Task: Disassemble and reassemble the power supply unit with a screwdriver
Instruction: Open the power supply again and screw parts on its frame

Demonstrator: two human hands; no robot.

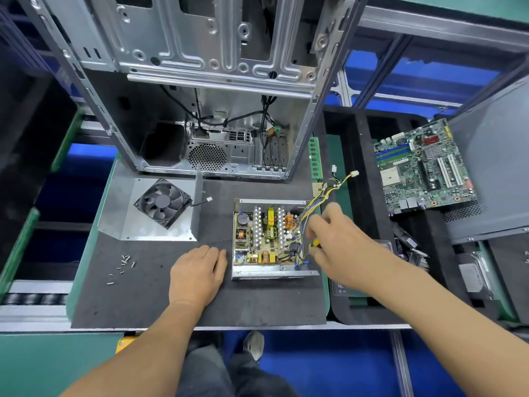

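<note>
You have the power supply unit [269, 239] lying open on the dark mat [160, 293] in front of the empty computer case [200, 81], just ahead of your hands, so the opening-up half of the job looks largely done: its cover [128, 222], with the one fan [162, 202] fixed to it, rests apart to the left, and the circuit board [267, 236] sits exposed in the metal tray. Your left hand [197, 275] lies flat on the mat with its fingers straight, the fingertips touching or nearly touching the tray's left wall and gripping nothing. Your right hand [333, 239] is curled around the yellow-handled screwdriver [315, 243] at the unit's right edge, beside the wire bundle [326, 193]; the tip is hidden, so you cannot tell whether it sits on a screw. Judging by this, you are either freeing the board or already starting to fasten things again; either way the cover has yet to go back on and the loose screws [123, 266] have yet to be driven home. Counted: one power supply, one cover, one fan, one screwdriver, one case, one motherboard [423, 170] in the black tray [357, 144] to the right, one green memory stick [315, 157], and roughly ten small screws scattered on the mat at the left, too small to count surely.
</note>
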